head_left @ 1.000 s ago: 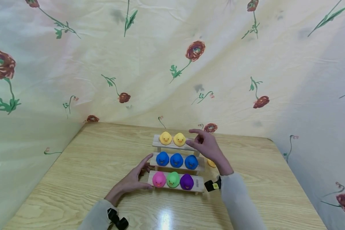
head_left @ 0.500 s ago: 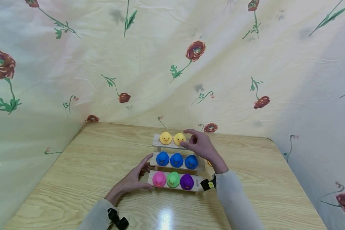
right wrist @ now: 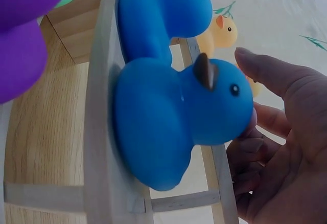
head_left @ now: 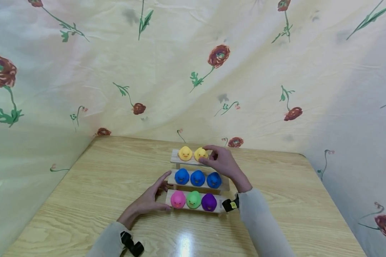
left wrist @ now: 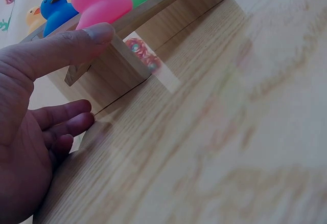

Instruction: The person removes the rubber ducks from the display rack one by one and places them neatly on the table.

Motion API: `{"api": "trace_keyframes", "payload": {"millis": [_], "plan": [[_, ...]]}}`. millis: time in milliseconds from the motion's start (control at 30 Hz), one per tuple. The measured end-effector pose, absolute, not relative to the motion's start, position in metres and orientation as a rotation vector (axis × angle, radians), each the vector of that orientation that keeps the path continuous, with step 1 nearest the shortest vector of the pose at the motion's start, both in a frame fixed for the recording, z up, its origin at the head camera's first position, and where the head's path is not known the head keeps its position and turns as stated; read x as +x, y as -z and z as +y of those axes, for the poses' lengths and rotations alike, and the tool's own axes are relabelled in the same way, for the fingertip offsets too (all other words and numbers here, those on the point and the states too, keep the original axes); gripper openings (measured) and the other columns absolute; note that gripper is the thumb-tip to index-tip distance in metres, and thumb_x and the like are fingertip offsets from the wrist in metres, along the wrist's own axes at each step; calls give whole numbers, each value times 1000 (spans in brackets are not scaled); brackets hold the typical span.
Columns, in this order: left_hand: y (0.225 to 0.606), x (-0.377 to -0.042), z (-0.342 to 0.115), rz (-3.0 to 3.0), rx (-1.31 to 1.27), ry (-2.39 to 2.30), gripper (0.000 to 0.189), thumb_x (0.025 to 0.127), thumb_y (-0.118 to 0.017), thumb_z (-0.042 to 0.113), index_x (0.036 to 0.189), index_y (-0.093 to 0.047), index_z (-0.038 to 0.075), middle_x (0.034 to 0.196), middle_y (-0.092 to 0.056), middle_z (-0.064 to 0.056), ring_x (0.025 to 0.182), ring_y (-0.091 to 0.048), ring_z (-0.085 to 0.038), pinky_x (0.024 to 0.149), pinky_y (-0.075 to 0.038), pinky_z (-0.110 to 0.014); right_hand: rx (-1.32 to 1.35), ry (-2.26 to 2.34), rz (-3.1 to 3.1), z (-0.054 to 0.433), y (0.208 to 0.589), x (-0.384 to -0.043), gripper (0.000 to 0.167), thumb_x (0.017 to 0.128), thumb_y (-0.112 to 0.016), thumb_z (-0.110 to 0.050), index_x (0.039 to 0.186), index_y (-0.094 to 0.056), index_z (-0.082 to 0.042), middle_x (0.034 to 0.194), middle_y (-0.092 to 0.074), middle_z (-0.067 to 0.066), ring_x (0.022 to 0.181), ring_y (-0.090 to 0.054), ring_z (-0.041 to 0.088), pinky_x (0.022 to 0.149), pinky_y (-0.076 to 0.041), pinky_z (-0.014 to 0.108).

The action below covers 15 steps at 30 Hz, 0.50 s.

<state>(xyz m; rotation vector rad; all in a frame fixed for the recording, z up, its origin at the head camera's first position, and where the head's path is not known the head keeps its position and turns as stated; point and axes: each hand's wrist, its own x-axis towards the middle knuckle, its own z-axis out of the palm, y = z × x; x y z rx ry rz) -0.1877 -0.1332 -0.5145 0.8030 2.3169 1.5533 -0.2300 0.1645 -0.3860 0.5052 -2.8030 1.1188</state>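
Observation:
In the head view a three-tier wooden display stand (head_left: 224, 184) bears rubber ducks. Thumb and forefinger of my right hand (head_left: 222, 160) pinch the right-hand yellow rubber duck (head_left: 200, 153) on the top tier; in the right wrist view a blue rubber duck (right wrist: 153, 116) mostly hides it. Another yellow duck (head_left: 184, 153) sits to its left. My left hand (head_left: 147, 200) rests against the stand's left end, fingers spread. Its thumb lies at the bottom tier's edge beside a pink rubber duck (left wrist: 99, 4), while the other fingers are loosely bent near the stand's leg (left wrist: 115, 68).
Three blue ducks line the middle tier. On the bottom tier a green duck (head_left: 193, 200) and a purple duck (head_left: 209, 202) follow the pink one. The wooden table (head_left: 99, 178) extends around the stand, with a flowered cloth (head_left: 167, 71) hanging behind.
My right hand has moved left along the top tier, and its thumb and forefinger have closed on the right-hand yellow duck. The loose yellow duck beside the stand is now hidden. My left hand stays put.

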Motion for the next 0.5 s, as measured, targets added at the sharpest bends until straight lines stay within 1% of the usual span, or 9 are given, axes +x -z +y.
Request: {"api": "trace_keyframes", "payload": {"millis": [500], "plan": [[515, -188, -134, 2307, 790, -1556, 109, 79, -86, 29, 161, -14, 35, 131, -56, -10, 112, -50, -20, 96, -40, -29, 499, -1149, -2762, 163, 385, -229, 43, 88, -77, -21, 124, -67, 0, 69, -59, 7, 62, -49, 16, 58, -41, 23]]}}
